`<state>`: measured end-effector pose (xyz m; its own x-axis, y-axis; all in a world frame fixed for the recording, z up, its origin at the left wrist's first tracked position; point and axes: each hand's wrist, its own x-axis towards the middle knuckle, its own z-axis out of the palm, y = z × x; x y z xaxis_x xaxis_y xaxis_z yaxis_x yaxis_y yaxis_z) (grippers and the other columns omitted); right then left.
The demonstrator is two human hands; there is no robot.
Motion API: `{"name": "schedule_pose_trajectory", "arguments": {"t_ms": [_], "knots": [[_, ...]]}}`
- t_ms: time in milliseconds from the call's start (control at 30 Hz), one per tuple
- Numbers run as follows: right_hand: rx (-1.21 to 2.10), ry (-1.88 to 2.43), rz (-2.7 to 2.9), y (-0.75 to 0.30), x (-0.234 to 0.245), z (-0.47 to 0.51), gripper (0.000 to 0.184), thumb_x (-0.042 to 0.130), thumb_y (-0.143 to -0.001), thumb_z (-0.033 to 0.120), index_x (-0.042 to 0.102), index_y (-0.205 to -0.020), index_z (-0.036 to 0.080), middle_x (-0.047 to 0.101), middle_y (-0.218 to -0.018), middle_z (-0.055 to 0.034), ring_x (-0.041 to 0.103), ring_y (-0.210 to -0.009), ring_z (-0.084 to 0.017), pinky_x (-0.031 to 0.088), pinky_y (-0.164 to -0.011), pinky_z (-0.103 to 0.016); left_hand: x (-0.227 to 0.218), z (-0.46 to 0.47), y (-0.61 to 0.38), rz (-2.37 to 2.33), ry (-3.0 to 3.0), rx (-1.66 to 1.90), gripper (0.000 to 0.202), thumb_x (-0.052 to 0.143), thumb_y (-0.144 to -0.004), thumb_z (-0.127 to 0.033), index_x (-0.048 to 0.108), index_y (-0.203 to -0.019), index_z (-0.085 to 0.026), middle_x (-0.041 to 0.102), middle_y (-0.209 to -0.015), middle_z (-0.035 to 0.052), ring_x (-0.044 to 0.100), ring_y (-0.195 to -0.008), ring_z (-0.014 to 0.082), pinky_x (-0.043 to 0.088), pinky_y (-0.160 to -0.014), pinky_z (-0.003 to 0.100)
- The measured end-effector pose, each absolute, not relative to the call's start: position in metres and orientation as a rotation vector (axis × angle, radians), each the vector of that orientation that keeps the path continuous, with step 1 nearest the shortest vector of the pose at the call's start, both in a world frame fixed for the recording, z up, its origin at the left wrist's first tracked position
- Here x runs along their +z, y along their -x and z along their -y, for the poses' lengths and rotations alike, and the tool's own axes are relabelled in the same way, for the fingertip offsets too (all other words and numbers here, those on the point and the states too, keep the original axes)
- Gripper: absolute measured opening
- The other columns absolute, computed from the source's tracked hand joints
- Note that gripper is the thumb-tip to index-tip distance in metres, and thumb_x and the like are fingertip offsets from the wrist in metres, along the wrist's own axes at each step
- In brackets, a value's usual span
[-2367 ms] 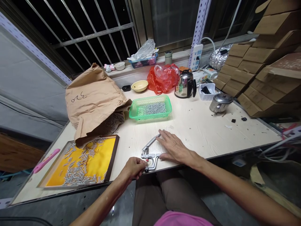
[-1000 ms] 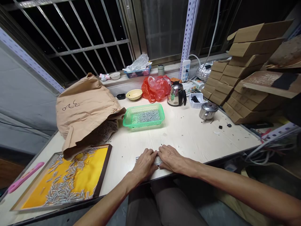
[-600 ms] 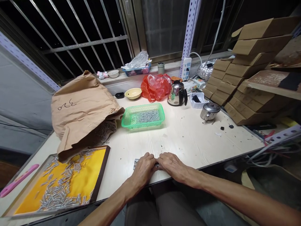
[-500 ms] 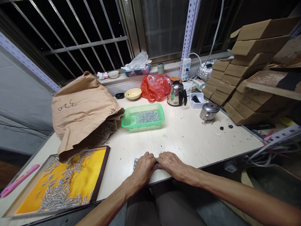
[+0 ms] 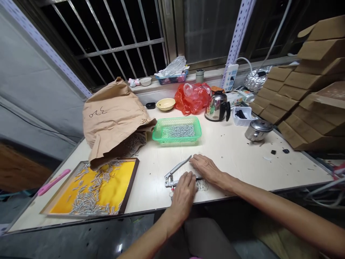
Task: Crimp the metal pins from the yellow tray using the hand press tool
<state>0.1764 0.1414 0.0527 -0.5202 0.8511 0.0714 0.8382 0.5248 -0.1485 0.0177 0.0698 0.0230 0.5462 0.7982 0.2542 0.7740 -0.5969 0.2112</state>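
Observation:
A metal lever tool [image 5: 176, 169] with a spring near its left end lies on the table's front part, its upper arm raised at a slant. My left hand [image 5: 184, 190] bends over the lower bar, fingers close together and closed on it. Beside the tip of the raised arm is my right hand [image 5: 206, 169], its fingers curled and pressed together; what is under them is hidden. A small red part [image 5: 173, 188] shows beneath the spring. The green basket [image 5: 176, 139] behind my hands holds many small metal pins [image 5: 182, 131].
At left, a yellow-bottomed tray [image 5: 118, 190] holds scattered metal pins, with a brown paper bag [image 5: 115, 111] over its back edge. A pink-handled object [image 5: 54, 182] lies beside it. Kettle [image 5: 216, 108], lidded metal pot [image 5: 258, 130] and stacked cardboard boxes [image 5: 304, 90] stand toward the right.
The view has shifted, so the table things sit further right. My hands, close together before, are now apart, the right one further from the table edge. The tool's raised arm now shows.

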Motion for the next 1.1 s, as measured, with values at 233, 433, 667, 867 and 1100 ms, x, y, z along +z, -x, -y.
{"name": "schedule_pose_trajectory", "arguments": {"t_ms": [233, 433, 667, 867, 1100], "knots": [[-0.015, 1.241, 2.773, -0.162, 0.041, -0.164, 0.013, 0.049, -0.09, 0.019, 0.061, -0.095, 0.019, 0.06, -0.092, -0.0067, 0.045, -0.091, -0.022, 0.031, -0.072, -0.032, 0.019, -0.057, -0.028, -1.397, -2.553, 0.559, 0.038, 0.048, -0.088, -0.019, 0.044, -0.125, -0.012, 0.054, -0.127, 0.0139, 0.047, -0.12, 0.0277, 0.04, -0.102, 0.05], [0.139, 1.134, 2.762, -0.16, 0.043, -0.196, 0.025, 0.044, -0.094, 0.028, 0.064, -0.084, 0.016, 0.06, -0.085, -0.007, 0.046, -0.086, -0.02, 0.032, -0.074, -0.031, 0.02, -0.056, -0.026, -1.327, -2.525, 0.582, 0.038, 0.045, -0.09, -0.025, 0.045, -0.126, -0.013, 0.056, -0.125, 0.0123, 0.05, -0.118, 0.0271, 0.039, -0.103, 0.05], [0.173, 1.25, 2.798, -0.146, 0.054, -0.186, 0.012, 0.054, -0.088, 0.021, 0.064, -0.09, 0.016, 0.06, -0.093, -0.009, 0.046, -0.092, -0.022, 0.033, -0.074, -0.031, 0.019, -0.034, -0.022, -1.291, -2.536, 0.672, 0.037, 0.047, -0.089, -0.024, 0.048, -0.125, -0.014, 0.047, -0.135, 0.0136, 0.036, -0.13, 0.0283, 0.041, -0.103, 0.047], [0.194, 1.113, 2.79, -0.146, 0.061, -0.141, 0.02, 0.047, -0.092, 0.03, 0.062, -0.089, 0.017, 0.057, -0.094, -0.0082, 0.045, -0.09, -0.021, 0.033, -0.076, -0.033, 0.031, -0.02, 0.028, -1.516, -2.263, 0.881, 0.024, 0.042, -0.09, -0.016, 0.059, -0.107, -0.021, 0.061, -0.103, 0.0072, 0.055, -0.1, 0.0188, 0.05, -0.086, 0.035], [0.361, 1.173, 2.679, -0.155, 0.042, -0.102, 0.017, 0.043, -0.093, 0.021, 0.059, -0.091, 0.017, 0.055, -0.088, -0.0059, 0.045, -0.083, -0.019, 0.036, -0.073, -0.032, 0.035, -0.038, 0.088, -1.738, -2.186, 0.886, 0.02, 0.044, -0.091, -0.026, 0.061, -0.1, -0.021, 0.062, -0.085, 0.0038, 0.056, -0.083, 0.0183, 0.049, -0.073, 0.033]]}}
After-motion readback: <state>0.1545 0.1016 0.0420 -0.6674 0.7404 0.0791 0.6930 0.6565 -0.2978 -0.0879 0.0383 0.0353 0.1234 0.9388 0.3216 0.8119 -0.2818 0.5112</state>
